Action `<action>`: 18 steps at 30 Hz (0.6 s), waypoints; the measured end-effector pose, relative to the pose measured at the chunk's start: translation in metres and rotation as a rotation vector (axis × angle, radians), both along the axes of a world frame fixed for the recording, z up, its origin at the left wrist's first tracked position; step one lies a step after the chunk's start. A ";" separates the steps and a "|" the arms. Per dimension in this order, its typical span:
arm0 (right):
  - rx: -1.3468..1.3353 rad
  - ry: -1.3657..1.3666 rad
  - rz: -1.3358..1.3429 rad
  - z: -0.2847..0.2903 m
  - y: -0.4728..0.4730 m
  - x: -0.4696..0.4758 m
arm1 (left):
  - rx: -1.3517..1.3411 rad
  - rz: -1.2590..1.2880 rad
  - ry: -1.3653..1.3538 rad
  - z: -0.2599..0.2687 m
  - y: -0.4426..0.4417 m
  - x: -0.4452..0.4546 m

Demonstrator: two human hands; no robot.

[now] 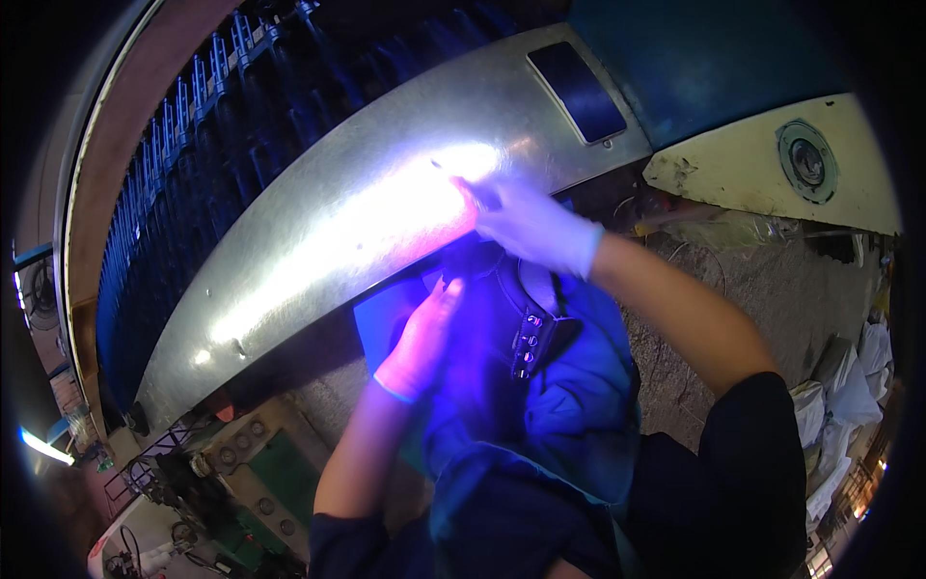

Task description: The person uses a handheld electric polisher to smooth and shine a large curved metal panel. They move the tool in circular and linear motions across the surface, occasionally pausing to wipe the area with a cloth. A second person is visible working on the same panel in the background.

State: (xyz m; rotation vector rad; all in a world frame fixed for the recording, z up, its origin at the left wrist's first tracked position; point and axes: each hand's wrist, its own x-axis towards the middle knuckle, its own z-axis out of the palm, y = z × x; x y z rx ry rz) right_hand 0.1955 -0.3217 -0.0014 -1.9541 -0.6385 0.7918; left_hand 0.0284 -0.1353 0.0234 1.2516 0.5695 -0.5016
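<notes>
Both of my hands wear thin light gloves. My right hand (524, 221) is over the near edge of a curved metal machine table (289, 210), blurred, with its fingers bent; whether something small is between them is unclear. Lower and to the left, my left hand (423, 340) is beside a dark piece (492, 304) with a row of metal snaps or rings, in front of my body. A pale bit shows by the left fingertips, but the grip is not clear. Bright white and violet light washes out the middle of the metal surface.
A smartphone-like dark slab (579, 90) lies on the metal table's right part. Blue machine parts (217, 72) stand in rows behind it. At right are a cream panel with a round fitting (806, 161) and white bags (854, 391). A green machine (282, 470) stands lower left.
</notes>
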 end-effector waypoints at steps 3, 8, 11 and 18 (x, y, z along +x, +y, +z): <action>0.312 1.088 -0.118 0.057 -0.040 -0.064 | 0.020 -0.035 0.364 0.017 0.001 -0.014; 0.196 1.715 -0.250 0.101 -0.063 -0.116 | -0.256 0.045 0.249 0.025 -0.008 -0.018; 0.249 1.797 -0.332 0.093 -0.051 -0.114 | -0.104 -0.005 0.317 0.024 -0.011 -0.012; 0.158 1.736 -0.403 0.082 -0.030 -0.121 | -0.105 -0.016 0.268 0.023 -0.014 -0.012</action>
